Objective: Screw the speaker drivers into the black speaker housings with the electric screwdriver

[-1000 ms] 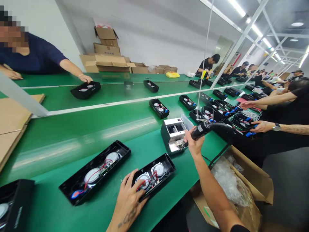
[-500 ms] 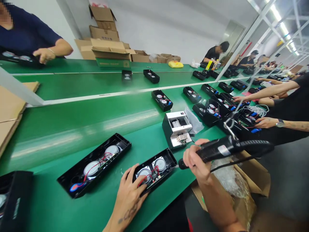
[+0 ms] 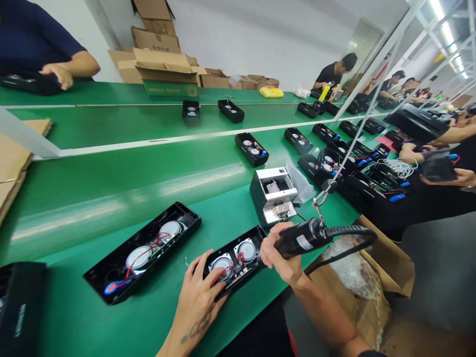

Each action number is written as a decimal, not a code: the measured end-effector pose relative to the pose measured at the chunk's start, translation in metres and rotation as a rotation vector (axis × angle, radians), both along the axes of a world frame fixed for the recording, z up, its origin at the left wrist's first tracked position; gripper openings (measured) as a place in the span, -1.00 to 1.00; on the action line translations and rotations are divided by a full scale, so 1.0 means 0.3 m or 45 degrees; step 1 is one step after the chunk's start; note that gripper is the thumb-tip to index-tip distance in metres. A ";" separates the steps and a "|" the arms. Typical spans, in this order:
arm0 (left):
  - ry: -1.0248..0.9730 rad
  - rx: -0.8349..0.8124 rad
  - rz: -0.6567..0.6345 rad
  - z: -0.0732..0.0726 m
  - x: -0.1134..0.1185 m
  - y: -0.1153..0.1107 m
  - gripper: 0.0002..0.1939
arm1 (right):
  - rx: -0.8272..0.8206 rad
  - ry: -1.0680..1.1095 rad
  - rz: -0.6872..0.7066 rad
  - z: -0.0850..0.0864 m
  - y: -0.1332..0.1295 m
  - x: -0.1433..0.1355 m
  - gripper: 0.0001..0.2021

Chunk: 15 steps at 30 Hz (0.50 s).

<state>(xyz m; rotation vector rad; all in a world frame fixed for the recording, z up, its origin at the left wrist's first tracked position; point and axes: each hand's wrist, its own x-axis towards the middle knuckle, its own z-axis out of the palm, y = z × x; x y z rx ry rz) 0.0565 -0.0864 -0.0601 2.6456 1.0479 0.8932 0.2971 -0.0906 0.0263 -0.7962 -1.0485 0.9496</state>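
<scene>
My left hand [image 3: 201, 295] grips the left end of a black speaker housing [image 3: 245, 251] lying open side up, with two round drivers and red wires inside. My right hand [image 3: 280, 253] is wrapped around a black electric screwdriver [image 3: 304, 238] that hangs from a hook and cord. Its front end is at the right end of the housing; the tip is hidden by my fingers. Left of my hands lies a second open speaker housing [image 3: 141, 254] with red wires and a blue part. A small screw feeder [image 3: 273, 196] stands just behind the housing I hold.
Another black housing [image 3: 24, 307] stands at the near left. More housings [image 3: 252, 148] line the green belt [image 3: 111, 181], with several crowded at right by a co-worker's hands [image 3: 464, 177]. A carton with plastic wrap [image 3: 351, 270] sits below the bench's right edge. A white post [image 3: 29, 131] rises at left.
My right hand and the screwdriver have moved left and lie closer to the housing's right end. My left hand stays on the housing. At right, a co-worker's hands have lifted dark parts.
</scene>
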 end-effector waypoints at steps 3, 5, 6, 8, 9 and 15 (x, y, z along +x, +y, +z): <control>0.064 0.056 -0.022 0.013 -0.003 0.005 -0.91 | 0.012 0.030 0.009 0.000 0.002 -0.003 -0.72; 0.093 0.085 -0.034 0.020 -0.005 0.008 -0.88 | -0.034 0.012 -0.005 -0.006 0.002 -0.004 -0.70; 0.097 0.090 -0.035 0.022 -0.005 0.009 -0.87 | -0.064 -0.004 -0.012 -0.010 0.002 -0.005 -0.68; 0.087 0.081 -0.032 0.022 -0.003 0.008 -0.88 | -0.121 -0.034 -0.019 -0.021 0.000 -0.007 -0.65; 0.077 0.072 -0.029 0.020 -0.003 0.006 -0.89 | -0.136 -0.043 -0.021 -0.026 -0.001 -0.008 -0.64; 0.036 -0.002 -0.007 0.001 0.001 -0.009 -0.85 | -0.035 -0.085 -0.012 -0.047 -0.021 -0.019 -0.73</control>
